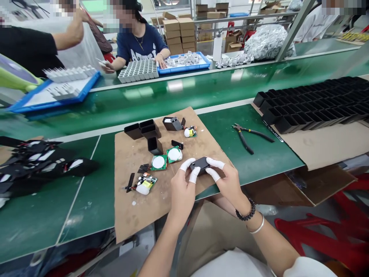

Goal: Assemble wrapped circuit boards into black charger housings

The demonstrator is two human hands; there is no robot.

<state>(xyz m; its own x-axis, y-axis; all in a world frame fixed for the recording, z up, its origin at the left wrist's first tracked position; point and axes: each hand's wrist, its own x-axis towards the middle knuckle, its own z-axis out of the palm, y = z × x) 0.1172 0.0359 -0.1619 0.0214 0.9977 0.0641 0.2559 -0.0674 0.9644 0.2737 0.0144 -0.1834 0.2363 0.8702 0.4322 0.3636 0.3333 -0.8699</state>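
Note:
Between both hands, over the near edge of a cardboard sheet (127, 215), is a black plastic case (201, 164). My left hand (186, 184) pinches its left side, with white covers on the fingertips. On its right side, the covered fingers of my right hand (227, 179) are closed. Just beyond lie green circuit boards with white discs (174, 154) and a small black plate (177, 144). Several empty black cases (150, 129) stand farther back. Toward the left is a loose circuit board with yellow and white parts (145, 184). Another such board (190, 132) lies near a tilted case (172, 123).
Diagonal pliers (250, 136) lie open on the green bench at right. Beyond them are rows of black cases (317, 100). At left is a heap of black parts (43, 165). Across the green conveyor (138, 98), a co-worker (141, 42) sits beside white trays and a blue tray (187, 69).

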